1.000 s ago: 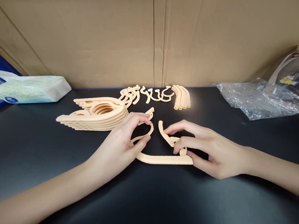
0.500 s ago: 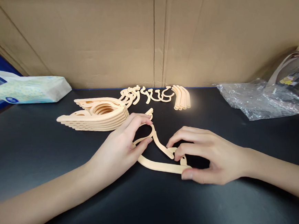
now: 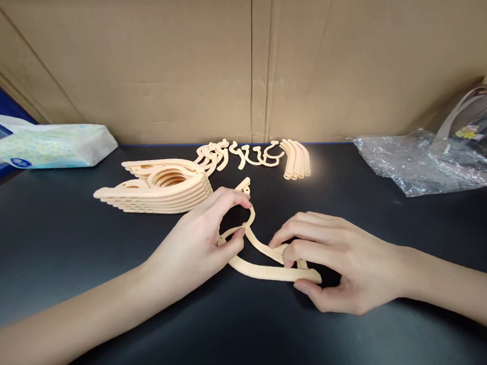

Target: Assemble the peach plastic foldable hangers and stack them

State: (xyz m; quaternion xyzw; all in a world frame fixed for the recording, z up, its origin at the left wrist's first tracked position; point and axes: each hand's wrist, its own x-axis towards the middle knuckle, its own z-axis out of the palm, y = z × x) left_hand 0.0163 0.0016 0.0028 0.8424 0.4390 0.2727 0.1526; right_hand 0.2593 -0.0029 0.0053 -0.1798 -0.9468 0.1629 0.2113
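Peach plastic hanger (image 3: 262,269): arms now joined, formerly apart; pinched at hook by left hand (image 3: 199,243), at end by right hand (image 3: 338,263).

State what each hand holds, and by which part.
Both hold one peach plastic hanger on the black table. Left hand pinches its hook loop; right hand grips the right end, where the arms meet.
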